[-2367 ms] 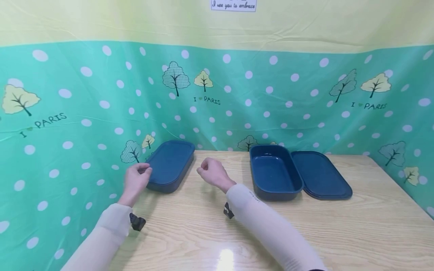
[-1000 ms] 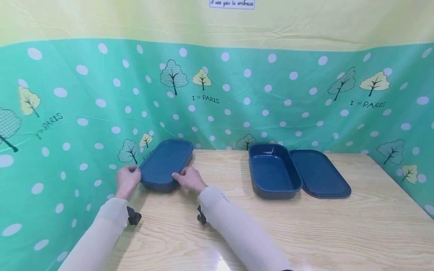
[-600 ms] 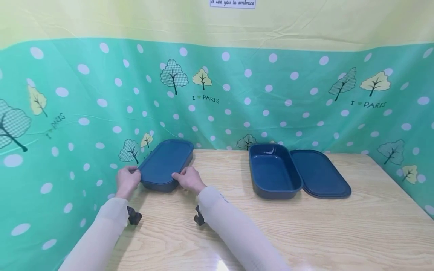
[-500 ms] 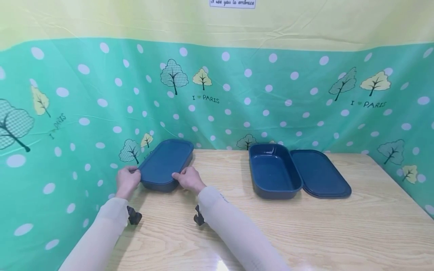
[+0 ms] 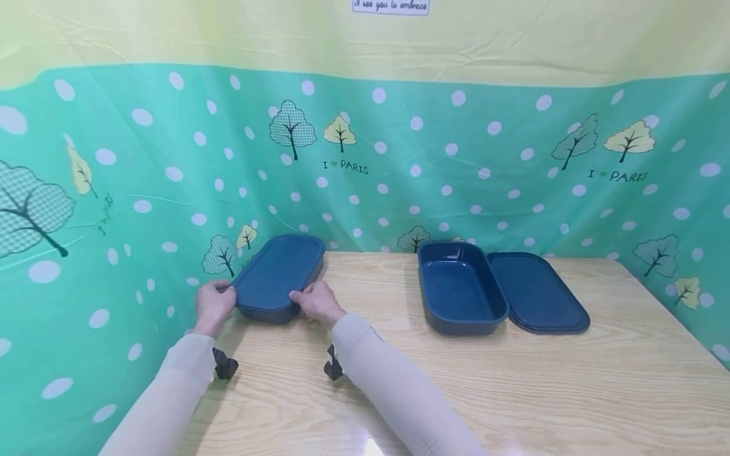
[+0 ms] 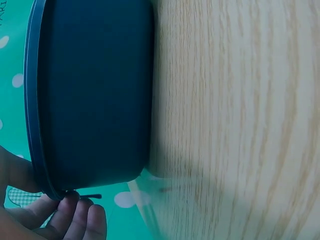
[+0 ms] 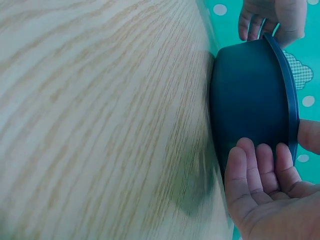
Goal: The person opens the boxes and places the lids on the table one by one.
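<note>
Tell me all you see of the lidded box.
Dark blue, plastic-looking and rectangular with rounded corners, the lidded box rests upright on the table near the curtain. Its flat lid is on, hiding the inside. The left hand pinches the lid at one near corner; the right hand grips the other.

Boxes (image 5: 268, 315) and lids (image 5: 279, 272) dark blue; table (image 5: 570, 386) pale woodgrain; curtain (image 5: 365, 212) yellow over white-dotted green
</note>
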A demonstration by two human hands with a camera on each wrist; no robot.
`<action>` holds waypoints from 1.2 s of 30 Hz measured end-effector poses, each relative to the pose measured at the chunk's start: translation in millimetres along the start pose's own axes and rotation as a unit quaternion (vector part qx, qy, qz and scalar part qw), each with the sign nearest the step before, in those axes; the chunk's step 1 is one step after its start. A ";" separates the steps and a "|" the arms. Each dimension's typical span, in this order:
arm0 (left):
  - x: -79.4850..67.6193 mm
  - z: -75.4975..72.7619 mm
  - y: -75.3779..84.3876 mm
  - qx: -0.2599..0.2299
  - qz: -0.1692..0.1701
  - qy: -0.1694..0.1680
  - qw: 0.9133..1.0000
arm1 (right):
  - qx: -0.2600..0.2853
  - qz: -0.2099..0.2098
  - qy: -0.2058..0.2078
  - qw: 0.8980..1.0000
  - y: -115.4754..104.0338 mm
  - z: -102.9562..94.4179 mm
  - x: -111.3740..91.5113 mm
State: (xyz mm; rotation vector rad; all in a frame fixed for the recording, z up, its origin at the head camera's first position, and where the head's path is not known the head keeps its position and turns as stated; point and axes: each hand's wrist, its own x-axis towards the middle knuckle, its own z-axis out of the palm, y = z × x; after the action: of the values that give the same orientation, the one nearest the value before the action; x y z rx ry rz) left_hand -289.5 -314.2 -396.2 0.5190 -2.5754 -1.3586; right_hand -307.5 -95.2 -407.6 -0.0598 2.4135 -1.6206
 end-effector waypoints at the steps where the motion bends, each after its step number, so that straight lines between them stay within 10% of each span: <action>1: -0.6 -0.1 0.1 0.000 -0.003 -0.001 1.000 | 0.000 0.002 0.001 1.000 0.1 0.3 -0.2; 36: -0.8 9.0 -1.4 -0.003 0.018 -0.002 1.000 | 0.047 0.015 -0.008 0.999 6.7 -11.4 -0.1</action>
State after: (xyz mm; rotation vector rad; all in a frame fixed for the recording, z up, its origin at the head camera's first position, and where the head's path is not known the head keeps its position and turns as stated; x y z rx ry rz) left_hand -291.4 -307.7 -402.4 0.4668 -2.5697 -1.3557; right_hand -309.2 -82.2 -409.6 -0.0188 2.3113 -1.7116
